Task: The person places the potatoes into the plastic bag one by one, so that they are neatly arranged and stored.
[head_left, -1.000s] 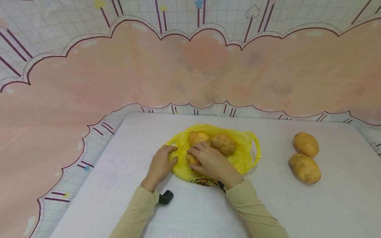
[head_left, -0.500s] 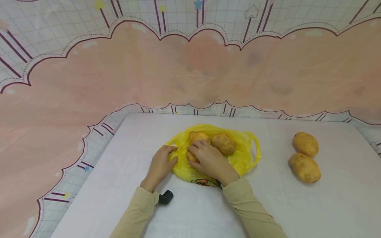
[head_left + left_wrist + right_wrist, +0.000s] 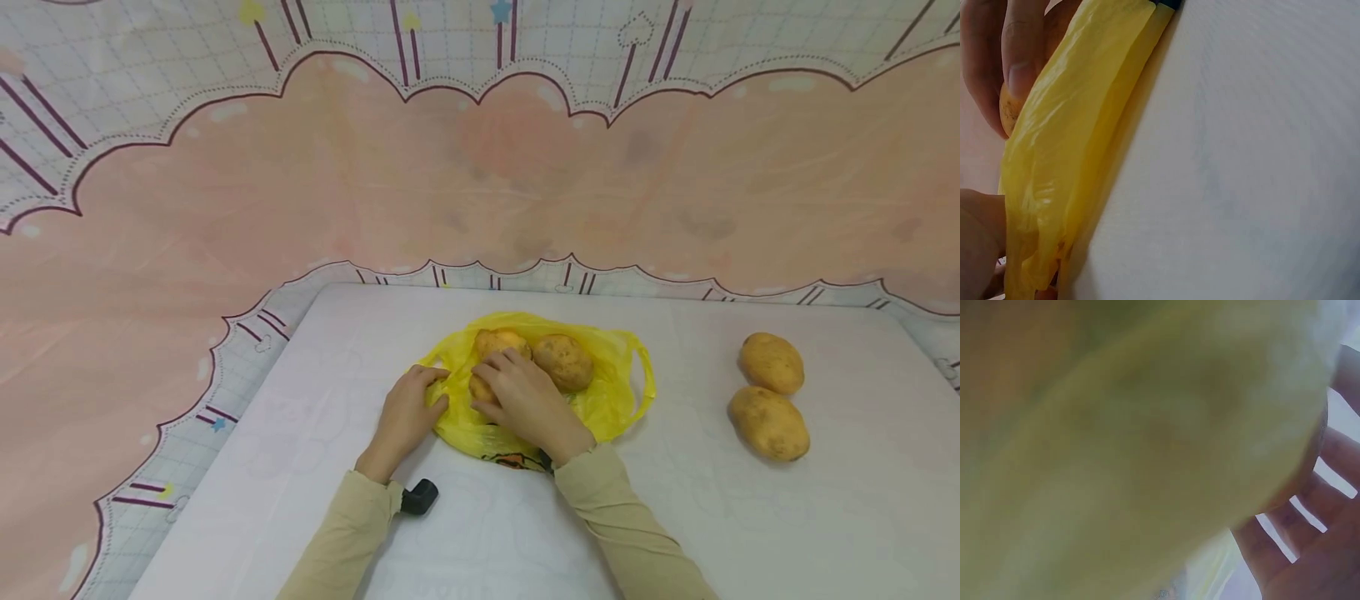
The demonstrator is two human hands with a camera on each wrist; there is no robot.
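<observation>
Step in hand, as I judge it: working one grasped potato (image 3: 482, 387) at the yellow plastic bag (image 3: 617, 398); I cannot tell whether it is going in or coming out. The next move seems to call for a sure hold on it and a steadied bag rim.

Right hand (image 3: 528, 404), mine: fingers and thumb curled round the grasped potato, partly covering it.
Left hand (image 3: 405, 408), mine: gripping the bag's left rim.
Bag, one: on the white counter (image 3: 675, 517), a little short of the far edge, left of that edge's middle. Thin, glossy, crumpled; loop handle (image 3: 650, 390) spread toward the right edge; dark-and-orange print (image 3: 513, 459) along the near side.
Potatoes in the bag, two more: left bagged potato (image 3: 501, 340) and right bagged potato (image 3: 564, 363), just beyond my right hand.
Potatoes outside, two: farther loose potato (image 3: 772, 363) and nearer loose potato (image 3: 769, 423), together toward the counter's right edge, well apart from the bag.
Skins: tawny yellow, brown-speckled.
</observation>
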